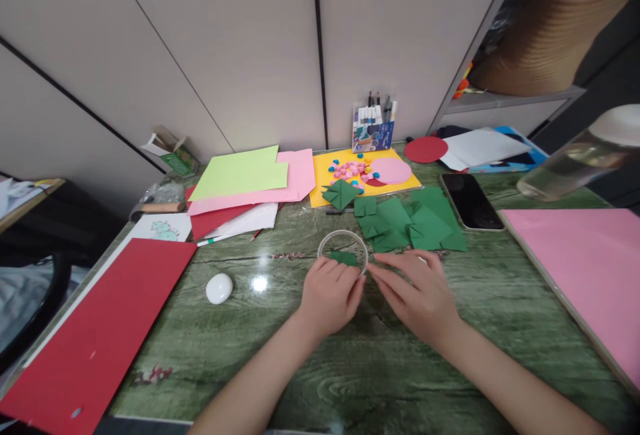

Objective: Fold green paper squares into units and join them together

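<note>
Gripping the ring [343, 232] at the middle of the table [280, 328], with fingers of the left hand [327, 295] clamped on its near rim. Holding the right hand [423, 292] just beside it, with fingertips close together; cannot tell whether pinching anything. Framing a green scrap [343, 258] in the ring, with green papers [393, 222] beyond and the phone [471, 202] right of those.

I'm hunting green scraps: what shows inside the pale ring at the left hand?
Through the pale ring, a green paper piece and some tabletop show. The left hand covers much of its lower part; what lies behind is hidden.
</note>
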`<state>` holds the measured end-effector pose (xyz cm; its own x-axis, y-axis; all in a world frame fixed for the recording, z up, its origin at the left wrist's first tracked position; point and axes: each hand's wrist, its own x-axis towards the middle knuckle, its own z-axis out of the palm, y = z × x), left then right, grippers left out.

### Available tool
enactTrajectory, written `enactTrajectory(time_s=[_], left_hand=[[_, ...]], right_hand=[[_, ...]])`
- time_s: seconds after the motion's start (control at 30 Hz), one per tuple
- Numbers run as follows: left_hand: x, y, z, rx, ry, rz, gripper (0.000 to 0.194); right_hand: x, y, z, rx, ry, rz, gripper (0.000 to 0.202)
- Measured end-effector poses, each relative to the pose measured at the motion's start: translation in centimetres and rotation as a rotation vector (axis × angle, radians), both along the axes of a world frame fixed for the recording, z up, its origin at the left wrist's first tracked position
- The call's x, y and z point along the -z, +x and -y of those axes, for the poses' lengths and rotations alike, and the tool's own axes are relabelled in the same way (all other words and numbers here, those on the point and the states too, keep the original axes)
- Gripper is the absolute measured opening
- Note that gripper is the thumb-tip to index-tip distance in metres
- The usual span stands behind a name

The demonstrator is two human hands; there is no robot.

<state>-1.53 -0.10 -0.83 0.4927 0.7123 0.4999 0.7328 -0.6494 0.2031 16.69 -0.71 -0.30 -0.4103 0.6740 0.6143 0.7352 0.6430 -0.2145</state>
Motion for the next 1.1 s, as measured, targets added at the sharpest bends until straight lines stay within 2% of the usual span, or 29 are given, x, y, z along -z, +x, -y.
enactTrajectory(time_s=[0.27,0.47,0.77,0.9,1.1], left_hand=[[0.4,0.2,0.0,0.02,0.05,-0.068,0.017],[0.0,0.2,0.1,0.062,0.101,-0.072,0.018],[0.3,0.3,0.5,0.08,0.101,-0.023,0.018],[0.0,0.3,0.6,0.07,0.07,0.012,0.018],[-0.3,0.2,0.4,0.044,0.062,0.014,0.017]], right_hand=[[-0.1,-0.4,-0.1,0.039,-0.095,-0.072,0.008],[-0.2,-0.6,-0.2,0.03,-0.182,-0.151,0.004],[-0.3,-0.8,0.1,0.083,-0.091,-0.189,0.006],[-0.3,-0.4,-0.2,0.045,-0.059,-0.159,0.006],[-0.7,0.3,-0.5,-0.041,-0.203,-0.192,0.011]])
